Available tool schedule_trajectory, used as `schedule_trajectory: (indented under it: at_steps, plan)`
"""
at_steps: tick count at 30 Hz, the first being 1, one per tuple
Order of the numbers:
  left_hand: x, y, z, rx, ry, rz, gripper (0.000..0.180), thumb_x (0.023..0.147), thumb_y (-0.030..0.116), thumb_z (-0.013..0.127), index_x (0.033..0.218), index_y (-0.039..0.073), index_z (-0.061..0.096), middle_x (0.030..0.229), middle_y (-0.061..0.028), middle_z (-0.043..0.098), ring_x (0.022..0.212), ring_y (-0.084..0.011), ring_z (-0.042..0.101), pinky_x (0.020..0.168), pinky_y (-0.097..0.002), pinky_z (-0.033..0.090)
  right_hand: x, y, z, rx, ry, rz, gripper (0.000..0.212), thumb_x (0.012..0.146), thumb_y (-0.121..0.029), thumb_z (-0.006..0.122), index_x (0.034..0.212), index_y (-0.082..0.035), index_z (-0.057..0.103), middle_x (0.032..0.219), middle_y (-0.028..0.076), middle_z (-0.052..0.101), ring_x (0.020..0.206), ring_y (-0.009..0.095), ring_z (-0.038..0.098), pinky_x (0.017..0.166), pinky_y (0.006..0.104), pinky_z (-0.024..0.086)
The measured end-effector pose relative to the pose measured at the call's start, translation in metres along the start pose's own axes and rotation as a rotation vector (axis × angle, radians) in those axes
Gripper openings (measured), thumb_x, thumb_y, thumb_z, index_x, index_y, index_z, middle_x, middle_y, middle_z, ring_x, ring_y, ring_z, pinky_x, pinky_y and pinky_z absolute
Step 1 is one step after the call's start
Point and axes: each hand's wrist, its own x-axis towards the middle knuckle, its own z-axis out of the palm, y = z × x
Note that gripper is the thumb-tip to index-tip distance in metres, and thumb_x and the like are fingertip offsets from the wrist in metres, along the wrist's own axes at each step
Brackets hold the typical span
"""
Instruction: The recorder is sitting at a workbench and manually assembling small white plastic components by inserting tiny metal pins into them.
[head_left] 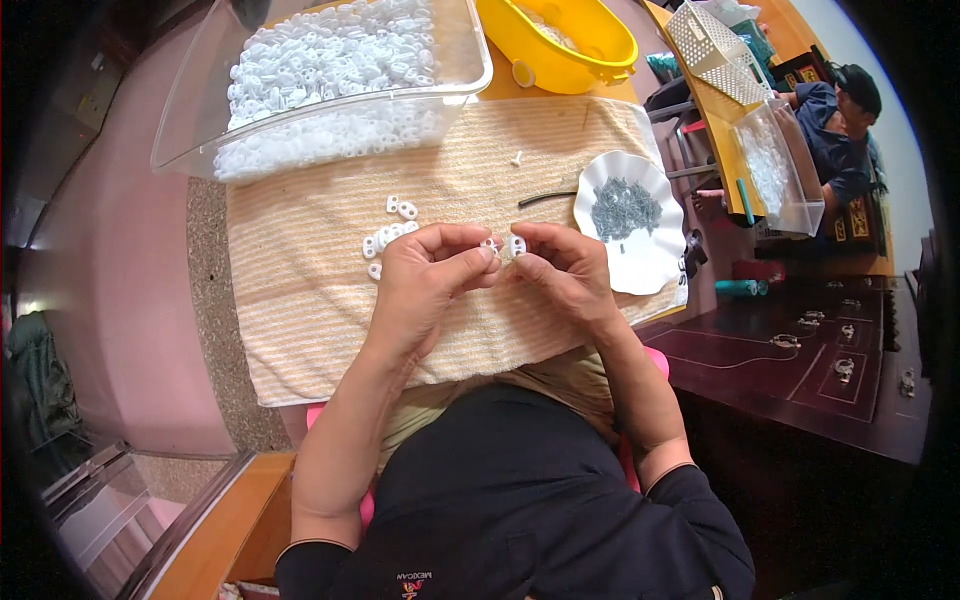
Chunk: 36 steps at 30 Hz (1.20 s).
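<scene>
Both hands meet over the middle of a striped towel. Between thumb and forefinger, my left hand (pixel 432 272) pinches a small white plastic piece (pixel 490 245), mostly covered by the fingertips. My right hand (pixel 568 268) pinches a white two-holed plastic piece (pixel 517 245) close beside it; whether the two touch is too small to tell. Left of my left hand lie several loose white two-holed pieces (pixel 385 237). To the right of my right hand, a white wavy-edged plate (pixel 650 268) carries a heap of small dark grey metal parts (pixel 624 208).
A clear plastic bin (pixel 470 90) full of white pieces stands at the far left. Behind the towel (pixel 310 330) is a yellow tub (pixel 600 70). A black rod (pixel 546 199) and a tiny white part (pixel 517 158) lie on the towel. Another person (pixel 840 130) sits far right beside a clear bin (pixel 795 200).
</scene>
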Motion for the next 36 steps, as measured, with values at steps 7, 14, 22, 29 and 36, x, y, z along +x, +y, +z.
schedule_trajectory:
  at_steps: [7,14,22,29,36]
  plan:
    - [0.0003,-0.0028,-0.0002,0.027,-0.018,-0.001,0.017,0.083,0.0,0.066,0.099,-0.003,0.064,0.093,-0.0119,0.069,0.076,-0.0147,0.066,0.071,-0.0268,0.057,0.0016,0.0024,-0.0019,0.051,-0.009,-0.053,0.03,0.089,0.003,0.059,0.119,0.006,0.055,0.096,0.008,0.064,0.083,0.013,0.063,0.074,0.0262,0.054]
    - [-0.0003,-0.0044,0.0022,0.037,-0.018,-0.008,0.017,0.084,0.0,0.066,0.1,-0.004,0.064,0.09,-0.0117,0.068,0.074,-0.0155,0.066,0.069,-0.0269,0.056,0.0008,0.0017,-0.0037,0.05,-0.031,-0.058,0.031,0.089,0.002,0.06,0.119,0.006,0.055,0.095,0.01,0.065,0.082,0.016,0.065,0.075,0.0273,0.055]
    - [-0.0008,-0.0042,0.0025,0.036,-0.009,-0.015,0.018,0.083,0.001,0.066,0.101,-0.004,0.063,0.088,-0.012,0.068,0.073,-0.0157,0.066,0.069,-0.0272,0.056,0.0012,0.0031,-0.0052,0.051,-0.045,-0.049,0.032,0.089,0.001,0.062,0.12,0.006,0.055,0.095,0.01,0.066,0.083,0.016,0.066,0.076,0.0273,0.055]
    - [-0.0005,-0.0054,0.0045,0.045,-0.012,-0.015,0.018,0.083,0.002,0.067,0.099,-0.003,0.064,0.086,-0.0108,0.068,0.073,-0.0147,0.065,0.067,-0.0266,0.055,0.0007,0.0039,-0.0056,0.072,-0.037,-0.049,0.032,0.089,0.001,0.061,0.12,0.006,0.056,0.095,0.011,0.067,0.083,0.017,0.066,0.076,0.0272,0.054]
    - [-0.0007,-0.0059,0.0034,0.06,-0.013,-0.023,0.018,0.083,0.003,0.067,0.1,-0.003,0.064,0.085,-0.0101,0.068,0.072,-0.0144,0.065,0.068,-0.0264,0.055,0.0008,0.0053,-0.0061,0.036,-0.043,-0.032,0.029,0.089,0.0,0.062,0.117,0.003,0.059,0.096,0.005,0.065,0.082,0.01,0.063,0.074,0.0236,0.053]
